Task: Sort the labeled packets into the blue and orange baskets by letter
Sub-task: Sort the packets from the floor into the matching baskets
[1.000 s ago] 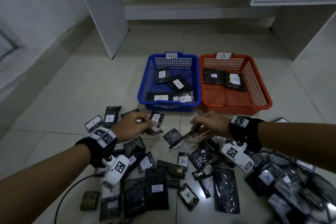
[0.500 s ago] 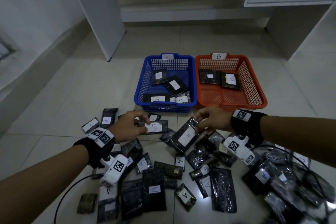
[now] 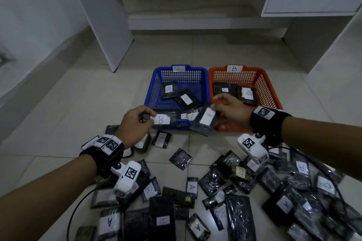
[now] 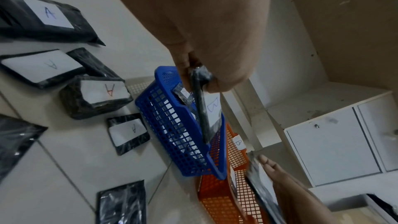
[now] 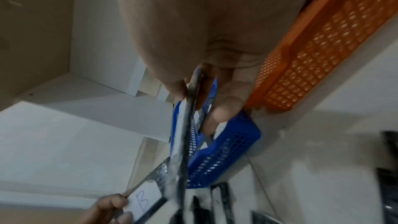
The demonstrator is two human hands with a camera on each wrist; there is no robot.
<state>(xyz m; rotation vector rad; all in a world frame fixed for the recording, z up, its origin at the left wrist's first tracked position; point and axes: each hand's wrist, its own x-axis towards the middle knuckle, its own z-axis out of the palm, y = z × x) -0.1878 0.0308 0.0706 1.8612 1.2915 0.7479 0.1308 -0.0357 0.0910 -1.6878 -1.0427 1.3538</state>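
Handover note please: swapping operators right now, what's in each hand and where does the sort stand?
Left hand pinches a packet marked B at the near left corner of the blue basket.
Right hand pinches another packet, label unclear, over the gap between the blue basket and the orange basket.
Done: about four packets lie in blue, those readable marked A; two marked B in orange.
Left: the B packet belongs in orange, so it must cross over. Check the right one's letter. Many packets remain on the floor.
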